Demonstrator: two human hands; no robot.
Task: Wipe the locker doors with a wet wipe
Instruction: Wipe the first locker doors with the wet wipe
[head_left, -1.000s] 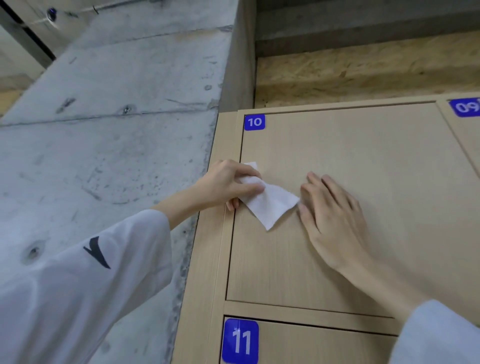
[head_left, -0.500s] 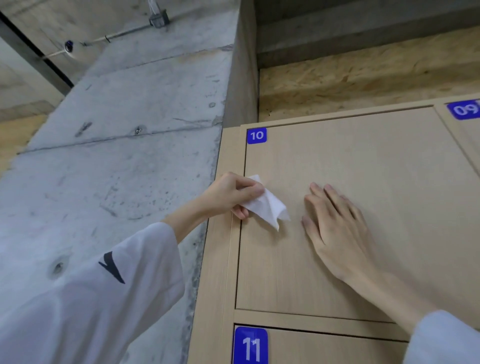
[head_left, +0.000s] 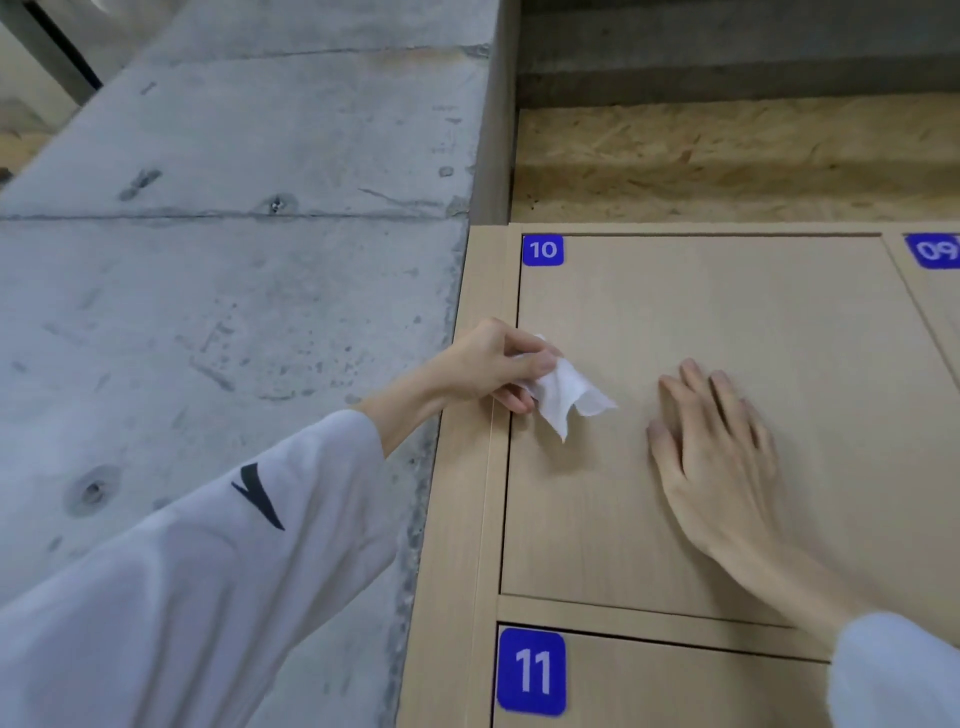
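1. L hand (head_left: 491, 366) sits at the left edge of locker door 10 (head_left: 727, 322), fingers curled, pinching a white wet wipe (head_left: 563, 392) betw thumb and fingers.
2. Wipe is crumpled/folded, hangs down and to the right from the grip; its lower corners stick out free over the door. Can't tell if the loose part touches the wood.
3. R hand (head_left: 722, 457) lies flat on the same door, fingers straight and slightly spread, pointing up-left, palm down; holds nothing.
4. Hands are apart: the wipe's free tip lies betw them, near the R hand's thumb but not touching it.
5. Both arms in white sleeves; the L sleeve (head_left: 208, 571) has a black mark on it, the R sleeve (head_left: 893, 675) shows only at the bottom right corner.
6. Door 10 is light wood-look, shut, w/ a blue "10" label (head_left: 543, 250) in its upper left corner.
7. Below it is door 11 w/ a blue "11" label (head_left: 531, 672); to the right, a door w/ a blue "09" label (head_left: 935, 250), cut off by the frame edge.
8. Left of the lockers, touching the locker frame: bare concrete wall (head_left: 234, 260), w/ seams and small holes.
9. Above the lockers: a chipboard (OSB) panel (head_left: 727, 161), grey concrete above that.
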